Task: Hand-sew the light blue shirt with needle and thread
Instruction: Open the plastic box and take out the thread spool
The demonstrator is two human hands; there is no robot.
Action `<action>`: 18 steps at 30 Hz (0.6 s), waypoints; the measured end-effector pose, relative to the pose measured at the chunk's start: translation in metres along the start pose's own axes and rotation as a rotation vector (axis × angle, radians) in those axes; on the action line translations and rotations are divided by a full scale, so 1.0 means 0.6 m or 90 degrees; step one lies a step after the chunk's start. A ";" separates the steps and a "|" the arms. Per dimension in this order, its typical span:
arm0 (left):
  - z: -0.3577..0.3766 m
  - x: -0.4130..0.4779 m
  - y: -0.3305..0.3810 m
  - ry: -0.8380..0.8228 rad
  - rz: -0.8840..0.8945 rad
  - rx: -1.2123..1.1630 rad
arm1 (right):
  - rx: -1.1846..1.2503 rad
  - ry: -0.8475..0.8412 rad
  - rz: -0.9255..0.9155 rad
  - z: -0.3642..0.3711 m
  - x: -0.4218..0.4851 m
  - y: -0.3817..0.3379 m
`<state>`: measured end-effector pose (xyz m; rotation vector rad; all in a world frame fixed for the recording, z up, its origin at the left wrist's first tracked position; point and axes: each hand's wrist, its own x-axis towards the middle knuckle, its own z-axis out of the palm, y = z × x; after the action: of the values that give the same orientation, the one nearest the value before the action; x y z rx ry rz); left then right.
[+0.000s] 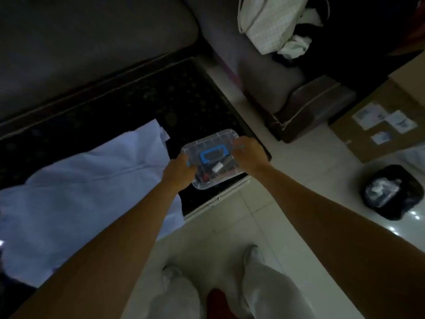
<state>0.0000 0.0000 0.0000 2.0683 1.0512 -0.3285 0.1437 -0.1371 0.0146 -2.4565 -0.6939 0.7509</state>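
Observation:
A light blue shirt (pixel 76 192) lies spread over the left part of a dark table (pixel 138 104). At the table's right corner sits a small clear plastic box (pixel 215 143) with a blue handle on its lid and small sewing items dimly visible inside. My left hand (pixel 179 170) grips the box's left side. My right hand (pixel 249 155) grips its right side, fingers curled over the lid edge. No needle or thread can be made out in the dim light.
A grey sofa (pixel 259 72) runs behind and to the right, with a pale bag (pixel 269 24) on it. A cardboard box (pixel 381 120) and a black bin bag (pixel 391 192) stand on the tiled floor at right. My knees show at the bottom.

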 end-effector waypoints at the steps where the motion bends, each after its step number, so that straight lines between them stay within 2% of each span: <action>1: 0.017 0.016 -0.014 0.017 -0.014 -0.002 | 0.008 0.031 0.010 0.011 0.010 0.021; 3: 0.040 0.049 -0.037 0.068 -0.052 -0.014 | 0.009 0.060 0.044 0.028 0.028 0.058; 6: 0.065 0.077 -0.055 0.097 -0.070 -0.085 | 0.066 0.042 0.048 0.051 0.047 0.091; 12: 0.078 0.120 -0.081 0.209 0.046 -0.055 | 0.078 0.101 0.002 0.076 0.092 0.118; 18: 0.080 0.137 -0.094 0.293 0.076 -0.024 | 0.086 0.155 -0.036 0.105 0.100 0.139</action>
<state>0.0134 0.0316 -0.1055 2.2146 1.1760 0.2406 0.1755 -0.1467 -0.1011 -2.3425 -0.5957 0.4516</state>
